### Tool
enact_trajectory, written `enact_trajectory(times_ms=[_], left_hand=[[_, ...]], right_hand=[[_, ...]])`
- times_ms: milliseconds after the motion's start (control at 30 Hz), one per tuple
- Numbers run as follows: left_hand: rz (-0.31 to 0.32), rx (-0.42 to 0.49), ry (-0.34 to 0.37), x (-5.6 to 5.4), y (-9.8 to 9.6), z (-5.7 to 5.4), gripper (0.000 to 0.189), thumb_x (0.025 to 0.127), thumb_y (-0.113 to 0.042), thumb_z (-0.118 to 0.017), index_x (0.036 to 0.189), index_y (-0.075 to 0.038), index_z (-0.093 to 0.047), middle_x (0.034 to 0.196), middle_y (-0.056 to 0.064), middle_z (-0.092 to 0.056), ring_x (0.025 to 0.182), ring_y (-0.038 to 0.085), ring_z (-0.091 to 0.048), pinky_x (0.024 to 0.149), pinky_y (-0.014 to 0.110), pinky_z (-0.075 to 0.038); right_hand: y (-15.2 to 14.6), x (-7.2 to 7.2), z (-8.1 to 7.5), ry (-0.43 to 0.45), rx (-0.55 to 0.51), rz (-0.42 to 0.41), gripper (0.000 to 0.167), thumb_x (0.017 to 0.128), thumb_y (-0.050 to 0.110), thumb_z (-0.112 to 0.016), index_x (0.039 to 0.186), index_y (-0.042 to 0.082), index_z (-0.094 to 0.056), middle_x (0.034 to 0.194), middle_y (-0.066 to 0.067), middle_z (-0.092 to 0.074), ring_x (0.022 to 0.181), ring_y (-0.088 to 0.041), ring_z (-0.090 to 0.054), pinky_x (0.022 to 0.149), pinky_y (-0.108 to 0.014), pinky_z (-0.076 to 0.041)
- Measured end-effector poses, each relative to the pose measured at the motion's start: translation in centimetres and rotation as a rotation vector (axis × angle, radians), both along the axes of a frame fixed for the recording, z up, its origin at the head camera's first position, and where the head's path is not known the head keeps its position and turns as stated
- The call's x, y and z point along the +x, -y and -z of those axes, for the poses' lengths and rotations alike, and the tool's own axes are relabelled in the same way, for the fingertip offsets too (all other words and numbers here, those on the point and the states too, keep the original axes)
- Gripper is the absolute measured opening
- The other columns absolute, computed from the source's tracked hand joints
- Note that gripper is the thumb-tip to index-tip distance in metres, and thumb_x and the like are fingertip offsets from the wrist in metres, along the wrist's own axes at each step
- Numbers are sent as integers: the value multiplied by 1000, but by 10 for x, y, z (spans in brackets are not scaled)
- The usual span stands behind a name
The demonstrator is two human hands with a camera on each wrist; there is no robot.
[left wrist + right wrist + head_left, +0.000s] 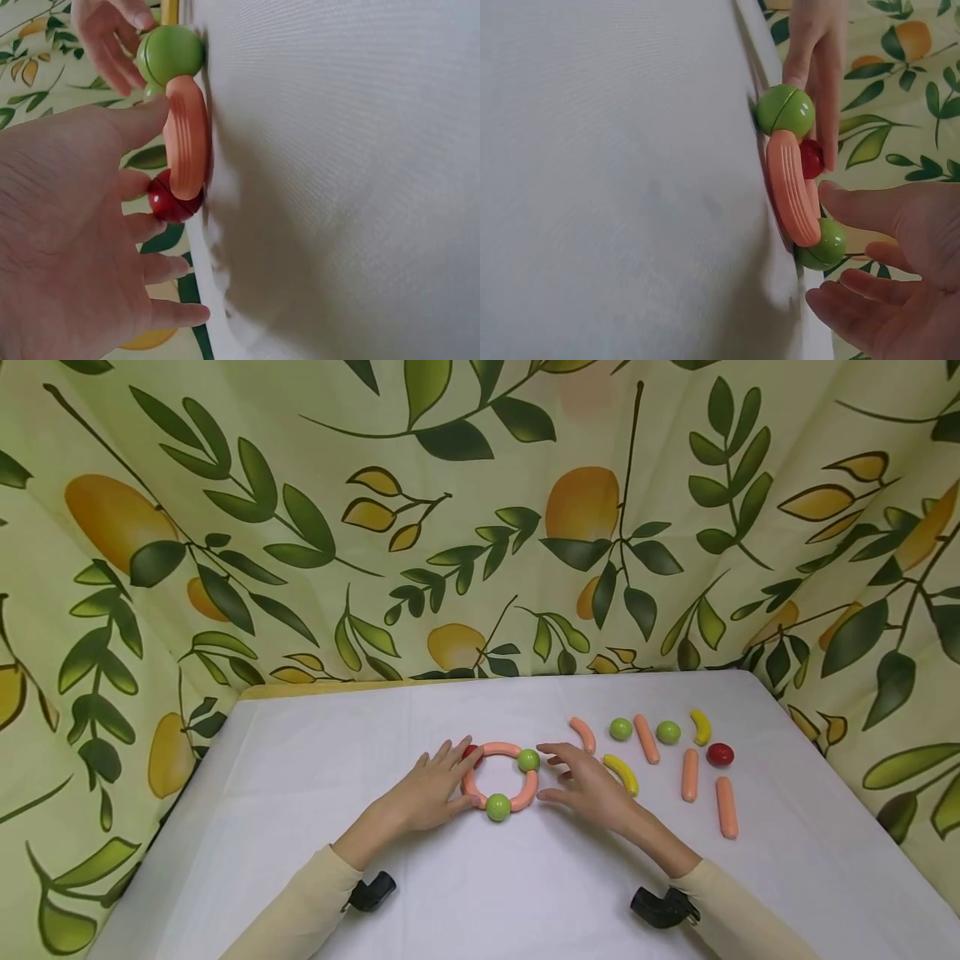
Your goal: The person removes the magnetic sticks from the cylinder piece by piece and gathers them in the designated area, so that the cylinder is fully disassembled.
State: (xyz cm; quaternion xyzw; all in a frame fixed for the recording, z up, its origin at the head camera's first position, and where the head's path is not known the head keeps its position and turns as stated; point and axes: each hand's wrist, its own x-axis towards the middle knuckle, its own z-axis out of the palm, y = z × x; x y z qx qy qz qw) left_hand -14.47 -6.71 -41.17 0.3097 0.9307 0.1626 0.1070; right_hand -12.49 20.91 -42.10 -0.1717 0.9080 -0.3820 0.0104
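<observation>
A ring of toy pieces lies on the white cloth between both hands. It joins curved pink sausage-shaped pieces (501, 748) with a green ball (528, 761) at right, another green ball (498, 807) at front and a red ball (474, 757) at left. My left hand (429, 789) is spread at the ring's left side, thumb by a curved piece and fingertips at the red ball in the left wrist view. On the other side, my right hand (592, 789) is loosely bent, its fingertips close to the right green ball and nothing in its grasp.
Loose pieces lie to the right: a curved pink piece (582, 735), yellow banana-shaped pieces (622, 774), green balls (668, 732), straight pink sticks (689, 775) and a red oval piece (720, 755). A leaf-patterned curtain (480, 527) hangs behind the table.
</observation>
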Motion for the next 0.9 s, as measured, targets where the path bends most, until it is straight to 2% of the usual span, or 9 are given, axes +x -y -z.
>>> enact_trajectory(times_ms=[333,567,767,900], left_hand=[[-9,-10,-14,1,0,3,73,97,-47,-56,156,-16,-27,162,10,-19,146,41,-19,113,63,-20],[-10,-29,-42,5,2,2,70,98,-43,-56,155,-14,-29,162,11,-21,146,41,-21,112,63,-21],[-25,-39,-58,13,7,1,68,98,-39,-57,155,-13,-30,161,13,-23,146,41,-21,112,64,-21],[-36,-58,-56,23,11,-2,69,97,-40,-59,155,-13,-31,160,13,-25,145,41,-22,111,64,-22]], right_hand=[[13,-7,6,-4,26,-70,81,72,16,-88,142,4,-47,139,-11,-52,123,-26,-54,97,-41,-49],[17,-15,6,-4,49,-63,72,76,9,-85,139,5,-51,135,-8,-55,115,-23,-57,93,-38,-52],[16,-26,6,33,33,-58,66,79,6,-81,138,5,-52,134,-10,-57,116,-25,-58,93,-38,-52],[14,-35,4,63,10,-68,68,80,7,-81,140,1,-50,132,-14,-59,117,-28,-58,94,-39,-51]])
